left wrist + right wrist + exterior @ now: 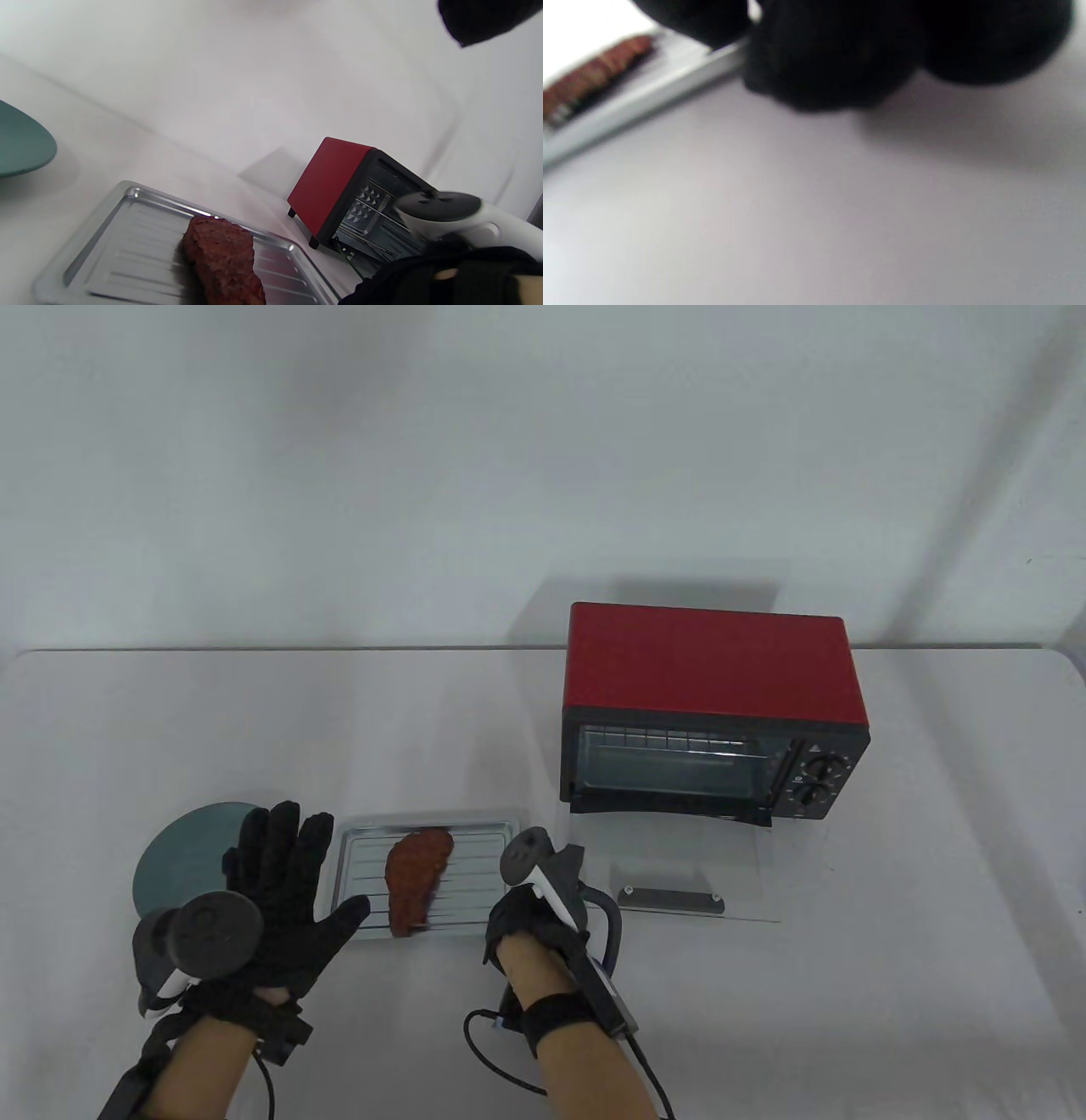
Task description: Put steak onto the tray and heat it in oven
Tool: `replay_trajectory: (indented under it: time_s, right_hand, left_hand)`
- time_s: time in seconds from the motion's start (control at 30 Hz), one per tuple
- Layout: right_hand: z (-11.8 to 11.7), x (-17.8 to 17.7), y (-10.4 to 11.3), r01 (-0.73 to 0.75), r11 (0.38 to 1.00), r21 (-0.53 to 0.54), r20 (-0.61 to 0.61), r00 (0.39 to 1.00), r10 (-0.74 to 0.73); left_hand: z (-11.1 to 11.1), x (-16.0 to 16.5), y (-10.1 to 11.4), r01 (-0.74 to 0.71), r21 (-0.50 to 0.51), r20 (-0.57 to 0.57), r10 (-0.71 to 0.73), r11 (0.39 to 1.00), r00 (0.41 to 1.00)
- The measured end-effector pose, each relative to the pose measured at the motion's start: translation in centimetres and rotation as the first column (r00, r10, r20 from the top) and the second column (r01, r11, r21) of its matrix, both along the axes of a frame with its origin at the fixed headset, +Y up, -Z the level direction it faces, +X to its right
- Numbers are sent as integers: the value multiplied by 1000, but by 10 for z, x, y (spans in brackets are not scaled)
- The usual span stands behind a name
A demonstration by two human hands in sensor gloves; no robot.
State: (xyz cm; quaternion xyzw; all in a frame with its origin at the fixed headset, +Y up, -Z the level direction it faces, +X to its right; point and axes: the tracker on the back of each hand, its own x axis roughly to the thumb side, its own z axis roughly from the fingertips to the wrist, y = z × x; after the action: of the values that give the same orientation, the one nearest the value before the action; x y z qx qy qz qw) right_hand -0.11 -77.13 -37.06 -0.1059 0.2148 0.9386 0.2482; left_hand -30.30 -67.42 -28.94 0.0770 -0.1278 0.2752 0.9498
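Observation:
A brown steak (416,878) (225,258) (598,67) lies on the ridged metal tray (424,820) (127,190) (640,106) near the table's front. My left hand (280,891) hovers flat with fingers spread over the tray's left edge, its thumb by the front left corner, and it holds nothing. My right hand (522,920) sits at the tray's right edge with fingers (831,55) curled over the rim. The red oven (708,661) (331,178) stands to the right behind the tray. Its glass door (679,865) lies folded down flat.
A teal plate (182,857) (21,144) sits left of the tray, partly under my left hand. The oven's two knobs (819,780) are on its right front. The open door lies close to my right hand's tracker (445,212). A white wall rises behind the table.

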Motion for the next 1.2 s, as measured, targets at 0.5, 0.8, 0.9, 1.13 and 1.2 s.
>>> replay_trajectory:
  time_s: [0.5,0.8,0.9,1.13,1.2]
  right_hand:
    - [21,26,-18,569,822,31,209,801,-562]
    - [37,42,5,731,682,35,157,670,-726]
    - [46,65,26,781,618,89,131,606,-785]
    - [65,156,64,770,579,268,121,569,-813]
    - [68,182,68,748,586,312,140,574,-807]
  left_hand:
    - [-4,-6,-8,-44,-42,-18,43,998,999]
    - [1,-26,3,-126,30,-73,128,992,989]
    - [4,-31,6,-156,63,-88,161,986,983]
    - [5,-28,5,-132,59,-85,136,990,987]
    - [4,-25,4,-119,51,-85,123,992,989]
